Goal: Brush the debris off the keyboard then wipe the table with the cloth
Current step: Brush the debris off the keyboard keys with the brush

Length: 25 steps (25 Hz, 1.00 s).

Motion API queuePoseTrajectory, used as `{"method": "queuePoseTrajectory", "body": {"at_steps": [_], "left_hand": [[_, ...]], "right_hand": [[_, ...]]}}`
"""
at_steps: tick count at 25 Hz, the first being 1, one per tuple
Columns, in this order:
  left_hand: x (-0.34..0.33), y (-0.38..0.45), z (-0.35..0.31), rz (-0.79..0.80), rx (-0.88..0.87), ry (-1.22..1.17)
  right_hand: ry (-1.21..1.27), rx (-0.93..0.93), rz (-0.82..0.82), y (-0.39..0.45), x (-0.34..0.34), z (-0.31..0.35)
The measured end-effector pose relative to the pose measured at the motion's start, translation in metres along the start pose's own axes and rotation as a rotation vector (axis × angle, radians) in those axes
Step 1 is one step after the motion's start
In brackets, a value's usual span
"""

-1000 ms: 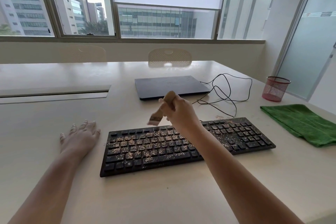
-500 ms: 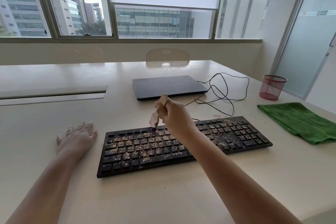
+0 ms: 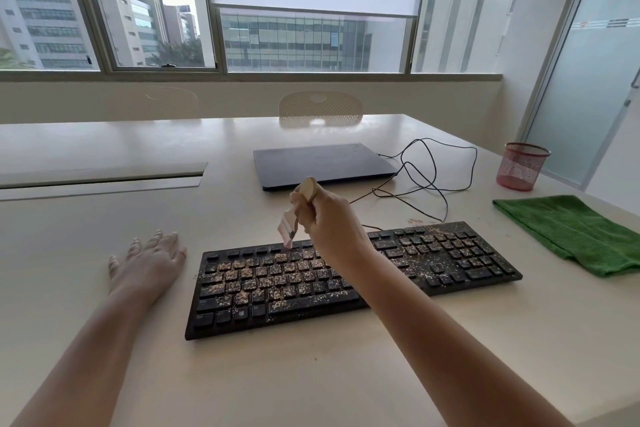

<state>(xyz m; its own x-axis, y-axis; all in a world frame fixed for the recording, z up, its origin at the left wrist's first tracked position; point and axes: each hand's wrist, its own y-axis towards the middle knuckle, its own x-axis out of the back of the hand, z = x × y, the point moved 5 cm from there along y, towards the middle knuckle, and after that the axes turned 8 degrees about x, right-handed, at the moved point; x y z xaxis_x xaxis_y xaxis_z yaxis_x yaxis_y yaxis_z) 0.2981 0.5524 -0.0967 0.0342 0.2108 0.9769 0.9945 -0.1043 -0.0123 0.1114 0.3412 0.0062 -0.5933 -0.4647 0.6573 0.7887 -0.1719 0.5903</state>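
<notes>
On the smooth pale table (image 3: 104,288), a flat black keyboard (image 3: 450,267) lies gritty with tan debris (image 3: 249,276). Right hand (image 3: 332,222) grips a wooden-handled brush (image 3: 294,218), bristles touching the top key row; left hand (image 3: 147,265) rests flat, fingers straight. Fuzzy green cloth (image 3: 571,232) lies folded at right.

Matt black plastic keyboard (image 3: 346,281), fuzzy green cloth (image 3: 571,232), wooden-handled brush (image 3: 299,208), smooth glossy table (image 3: 311,374)

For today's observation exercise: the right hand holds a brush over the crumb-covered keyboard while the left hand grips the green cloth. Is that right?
Not quite. The head view shows the left hand resting flat on the table, left of the keyboard. The green cloth lies untouched, far right. The right hand does hold the brush.
</notes>
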Motion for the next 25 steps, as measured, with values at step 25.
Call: {"method": "queuePoseTrajectory", "body": {"at_steps": [25], "left_hand": [[0.0, 0.001, 0.0, -0.01, -0.013, -0.001]], "right_hand": [[-0.055, -0.192, -0.041, 0.006, 0.028, -0.026]]}}
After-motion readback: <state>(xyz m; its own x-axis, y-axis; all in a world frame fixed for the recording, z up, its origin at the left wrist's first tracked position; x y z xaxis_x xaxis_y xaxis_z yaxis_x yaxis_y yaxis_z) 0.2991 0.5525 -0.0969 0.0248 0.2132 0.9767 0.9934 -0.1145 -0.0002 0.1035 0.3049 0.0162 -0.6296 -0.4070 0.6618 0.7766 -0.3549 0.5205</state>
